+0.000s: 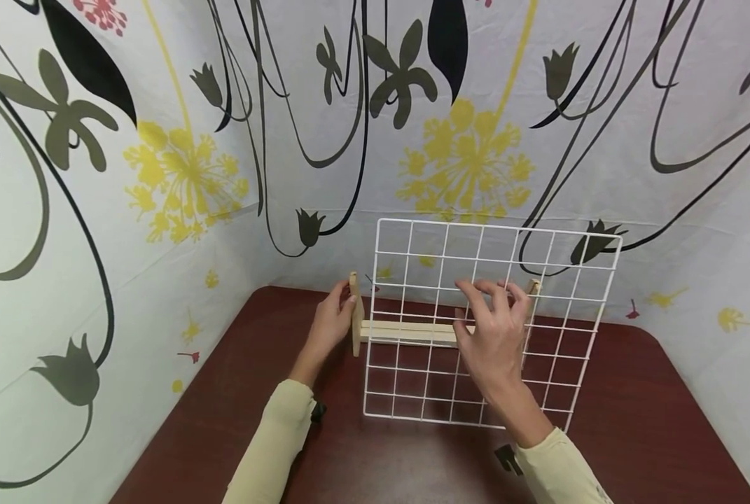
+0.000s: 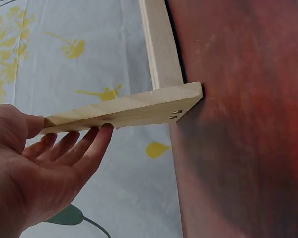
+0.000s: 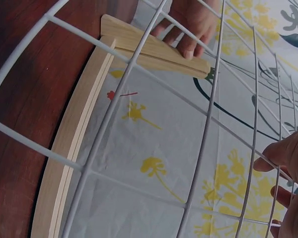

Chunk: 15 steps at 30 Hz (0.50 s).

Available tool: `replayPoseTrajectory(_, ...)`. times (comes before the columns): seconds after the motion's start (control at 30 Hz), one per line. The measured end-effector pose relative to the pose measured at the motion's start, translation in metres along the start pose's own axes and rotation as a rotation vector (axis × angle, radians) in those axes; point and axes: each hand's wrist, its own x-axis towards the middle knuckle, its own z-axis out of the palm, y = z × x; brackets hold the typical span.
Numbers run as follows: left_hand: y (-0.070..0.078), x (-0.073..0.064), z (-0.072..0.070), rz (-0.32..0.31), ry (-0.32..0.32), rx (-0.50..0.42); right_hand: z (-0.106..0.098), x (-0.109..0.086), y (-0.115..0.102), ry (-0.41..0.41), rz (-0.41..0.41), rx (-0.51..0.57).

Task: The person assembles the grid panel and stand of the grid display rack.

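the left hand is pinching the left upright near its top, thumb on one side, fingers on the other. the right hand is gripping the grid by its wires, fingers bent. the grid is standing tilted on the near side of the bar and overlapping the right upright in the head view; whether its lower edge is touching the table i cannot tell. the bar is running right from the left upright across the far part of the table, and what looks like a groove is following its length. the step in hand seems to be bringing the grid to the wood; the next move is probably calling for lining its edge up with that groove, the left hand steadying the upright.
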Motion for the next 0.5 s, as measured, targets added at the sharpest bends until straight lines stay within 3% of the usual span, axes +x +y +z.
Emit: replayPoseTrajectory(0.5, 0.010, 0.013, 0.022, 0.080, -0.082, -0.071, -0.006, 0.000, 0.007, 0.008, -0.041, 0.014)
